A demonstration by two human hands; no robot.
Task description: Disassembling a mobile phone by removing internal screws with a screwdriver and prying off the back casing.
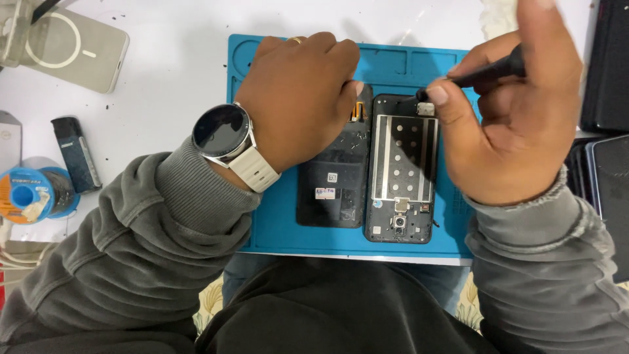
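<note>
Lying on white surface (170, 59): blue mat (275, 229) | on mat: opened phone body (401, 170) beside black screen panel (331, 190) | left hand (298, 98) grip pressing panel's top, holding nothing | right hand (517, 111) grip pinching black tool (488, 72), tip at phone's top edge

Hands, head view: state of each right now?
Left hand: closed, pressing on the black phone panel.
Right hand: closed on a black tool.

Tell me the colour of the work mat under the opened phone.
The mat is bright blue, seen in the head view.
</note>
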